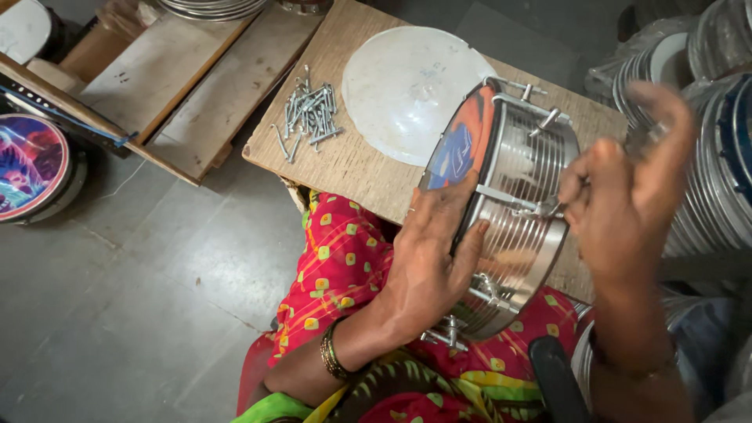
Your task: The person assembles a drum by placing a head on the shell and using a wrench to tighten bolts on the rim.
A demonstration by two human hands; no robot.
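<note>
Hands either side of metal drum, left gripping.

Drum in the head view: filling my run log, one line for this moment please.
left hand: holds drum on edge | right hand: at tension hook | screws: piled on board

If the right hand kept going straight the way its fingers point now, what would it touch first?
Most likely the shiny metal drum. The right hand hovers at its rim, fingers curled toward a tuning rod on the shell. It is blurred, so depth is uncertain; it may already be touching.
</note>
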